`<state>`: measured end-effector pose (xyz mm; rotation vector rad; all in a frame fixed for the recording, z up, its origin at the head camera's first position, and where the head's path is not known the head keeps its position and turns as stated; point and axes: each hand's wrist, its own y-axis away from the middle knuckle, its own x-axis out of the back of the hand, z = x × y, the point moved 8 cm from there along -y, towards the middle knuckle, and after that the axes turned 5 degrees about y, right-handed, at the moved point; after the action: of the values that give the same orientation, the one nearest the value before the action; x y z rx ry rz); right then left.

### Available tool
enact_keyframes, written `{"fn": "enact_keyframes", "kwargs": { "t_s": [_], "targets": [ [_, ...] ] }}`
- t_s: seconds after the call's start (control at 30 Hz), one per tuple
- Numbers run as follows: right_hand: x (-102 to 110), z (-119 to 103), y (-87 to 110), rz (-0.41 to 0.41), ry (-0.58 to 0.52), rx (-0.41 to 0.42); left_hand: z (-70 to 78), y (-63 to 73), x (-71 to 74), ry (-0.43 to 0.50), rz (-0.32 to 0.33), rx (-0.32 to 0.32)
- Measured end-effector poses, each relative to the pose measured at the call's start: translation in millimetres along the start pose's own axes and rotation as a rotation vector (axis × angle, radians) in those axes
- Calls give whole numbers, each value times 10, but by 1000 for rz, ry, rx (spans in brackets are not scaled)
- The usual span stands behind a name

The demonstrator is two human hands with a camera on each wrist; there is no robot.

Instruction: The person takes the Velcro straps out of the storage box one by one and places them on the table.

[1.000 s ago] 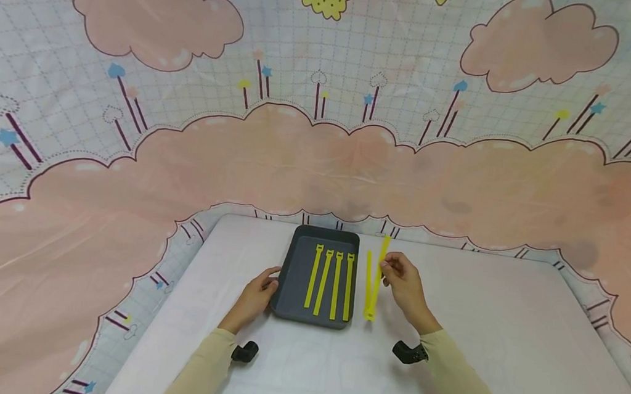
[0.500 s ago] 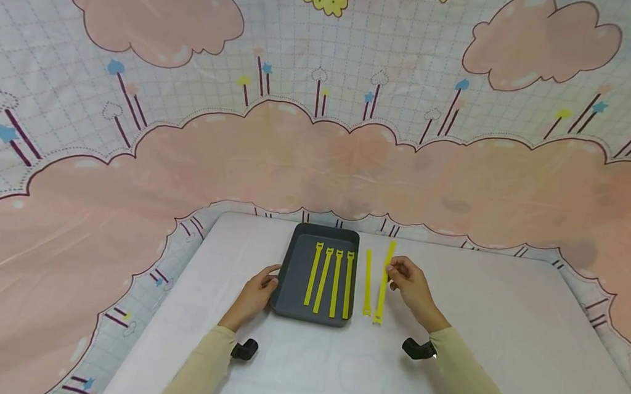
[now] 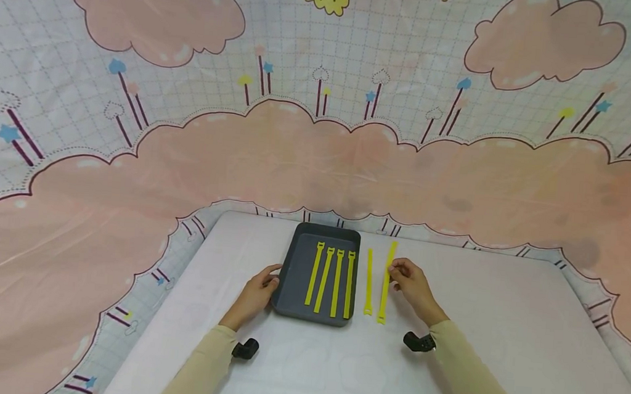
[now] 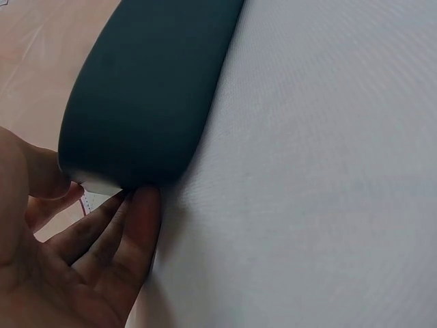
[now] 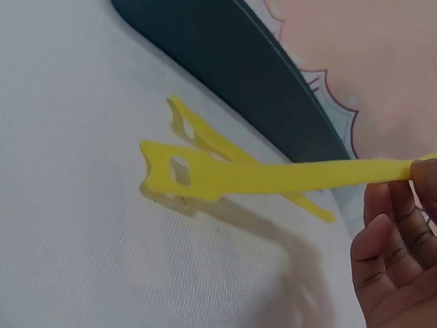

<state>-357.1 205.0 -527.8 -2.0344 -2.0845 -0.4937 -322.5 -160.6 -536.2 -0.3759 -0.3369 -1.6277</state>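
My right hand (image 3: 411, 286) pinches a yellow hook-and-loop cable tie (image 5: 273, 179) between thumb and fingers. The tie stands upright in the head view, its slotted head end toward me and casting a shadow on the table. Left of it lies a second yellow tie (image 3: 369, 283), partly covered by the held one in the right wrist view. My left hand (image 3: 253, 297) rests against the left side of the dark grey tray (image 3: 291, 294), fingertips at its outer wall (image 4: 143, 102). Several more yellow ties (image 3: 336, 283) lie side by side in the tray, slotted heads at the far end.
A white cloth covers the table (image 3: 494, 335). Behind it hangs a patterned backdrop (image 3: 352, 156) with pink clouds. A black wrist camera (image 3: 246, 348) sits at the left sleeve and another black camera (image 3: 418, 342) at the right one.
My right hand has moved the held tie rightward, away from the other tie beside the tray, and straightened it; its head end no longer overlaps that one. My left hand and the tray stay put.
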Motion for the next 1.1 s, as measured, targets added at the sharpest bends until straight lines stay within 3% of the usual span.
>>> {"fn": "enact_keyframes", "kwargs": {
  "t_s": [0.6,1.1],
  "targets": [
    [-74,179,-189,-22,95,-116,-24,10,-2,29,-3,22],
    [-61,212,-255,5,202,-125,36,38,13,19,-6,23]
  ]
}}
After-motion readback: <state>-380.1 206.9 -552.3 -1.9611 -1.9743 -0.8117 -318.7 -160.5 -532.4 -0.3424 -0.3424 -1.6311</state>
